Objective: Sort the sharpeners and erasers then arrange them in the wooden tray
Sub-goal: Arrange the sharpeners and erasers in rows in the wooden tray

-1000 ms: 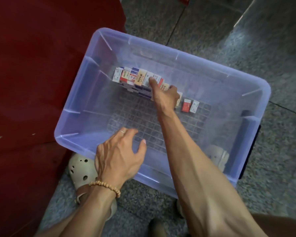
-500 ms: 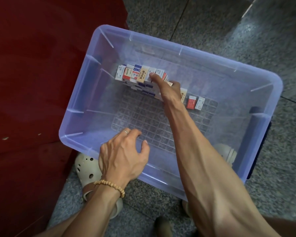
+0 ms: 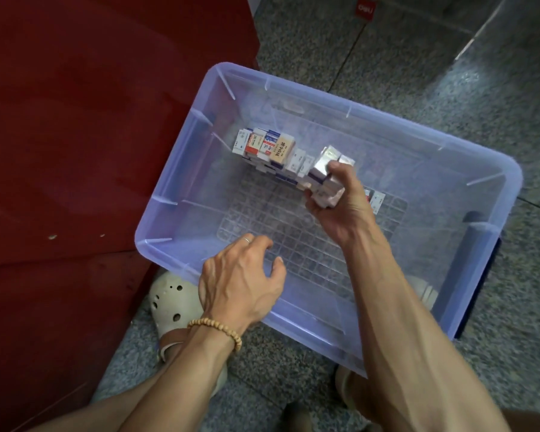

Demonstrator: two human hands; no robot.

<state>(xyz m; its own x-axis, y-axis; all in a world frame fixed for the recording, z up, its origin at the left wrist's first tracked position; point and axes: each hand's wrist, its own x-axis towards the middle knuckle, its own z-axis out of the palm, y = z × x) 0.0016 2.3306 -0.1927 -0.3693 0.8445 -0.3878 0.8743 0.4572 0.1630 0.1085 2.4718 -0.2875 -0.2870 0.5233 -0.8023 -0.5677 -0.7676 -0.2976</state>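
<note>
The right hand [image 3: 337, 198] is curled round a clutch of small boxed erasers [image 3: 326, 176], lifted off the bin's floor, probably so several leave in one trip; just beyond its fingertips the remaining boxes [image 3: 268, 149] lie stacked in a row. Nearer the person, the left hand [image 3: 240, 275] hangs loosely curled and holds nothing, over the clear plastic bin [image 3: 175, 188]; no wooden tray is in view.

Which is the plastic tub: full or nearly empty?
Nearly empty: the plastic tub holds only a row of small boxes, its gridded floor mostly bare.
</note>
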